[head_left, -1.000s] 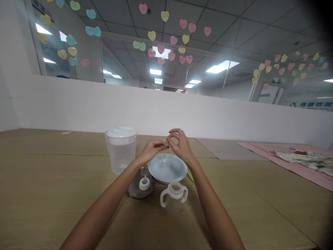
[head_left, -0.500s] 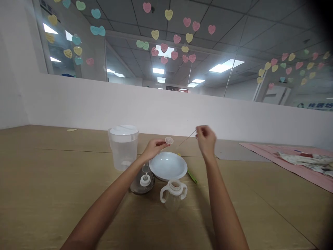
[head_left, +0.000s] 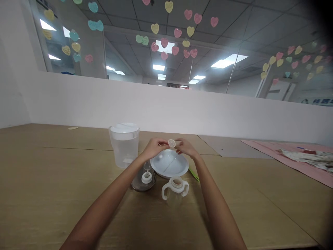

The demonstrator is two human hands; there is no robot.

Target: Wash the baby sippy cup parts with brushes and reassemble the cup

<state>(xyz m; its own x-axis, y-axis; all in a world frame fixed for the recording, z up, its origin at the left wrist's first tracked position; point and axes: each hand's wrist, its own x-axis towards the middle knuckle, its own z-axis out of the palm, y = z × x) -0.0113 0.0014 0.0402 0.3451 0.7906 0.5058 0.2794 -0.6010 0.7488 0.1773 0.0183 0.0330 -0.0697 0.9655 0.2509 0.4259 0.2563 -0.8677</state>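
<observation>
My left hand is closed, pinching a small round translucent disc with a rim over the bowl's far edge. My right hand has its fingertips at the disc's right edge. A thin rod shows as a slanting line against the white bowl; whether my right fingers still hold it I cannot tell. Nearer me stands a clear baby bottle with two white handles, its mouth uncovered. Left of the bowl, a white-collared bottle nipple rests on a dark round dish.
A translucent lidded pitcher stands behind my left forearm. The green handle of some tool sticks out right of the bowl. On the far right, a pink cloth bears crumpled fabric. A white wall borders the wooden table's back.
My right hand has come down and left to the disc. The thin rod, earlier raised in that hand, now shows across the bowl. My left hand keeps the disc nearly in place.
</observation>
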